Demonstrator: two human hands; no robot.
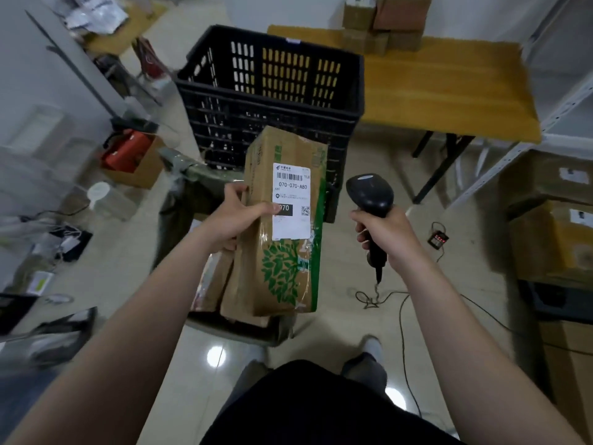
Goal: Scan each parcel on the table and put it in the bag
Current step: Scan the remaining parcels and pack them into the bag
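Gripping parcel left, scanner right.

Black crate dead centre, slatted walls, standing on the pale tiled floor. Left of the crate, a red case sits in an open carton, and just below that a white disc. Further left of the crate and nearer the camera, a tangle of plugs and leads. Right of the crate, a small black box with red lights on the floor, a cable looping close by. Far right of the crate, a grey rack and labelled cartons stacked below it.
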